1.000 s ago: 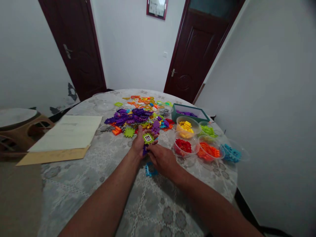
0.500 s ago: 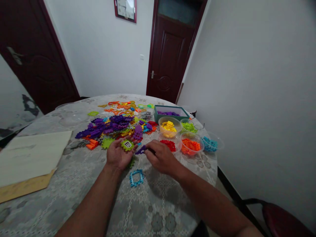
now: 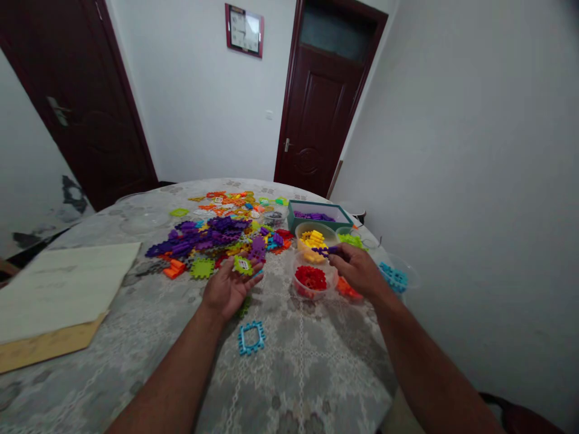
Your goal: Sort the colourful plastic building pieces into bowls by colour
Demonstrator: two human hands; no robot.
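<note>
My left hand [image 3: 228,292] is palm up with fingers spread, and a lime-green toothed building tile [image 3: 243,265] with a white window insert rests on it. My right hand [image 3: 355,268] pinches a dark purple toothed building piece [image 3: 324,250] in front of the bowl of yellow pieces [image 3: 313,240]. Under that wrist is a bowl of orange pieces [image 3: 346,288], partly hidden. Red pieces [image 3: 310,277] fill the bowl left of it. On the cloth between my forearms lies a light blue square frame piece [image 3: 251,337].
A heap of mostly purple pieces [image 3: 212,235] spreads beyond my left hand. Behind the bowls stands a green-rimmed box [image 3: 316,211] with purple pieces inside. Bowls of lime-green pieces [image 3: 351,240] and blue pieces [image 3: 393,277] are on the right. Paper sheets [image 3: 67,289] lie at left.
My right hand has moved right and away from my left hand, carrying the purple piece over toward the bowls. My left hand has opened out a little, its tile still on it.
</note>
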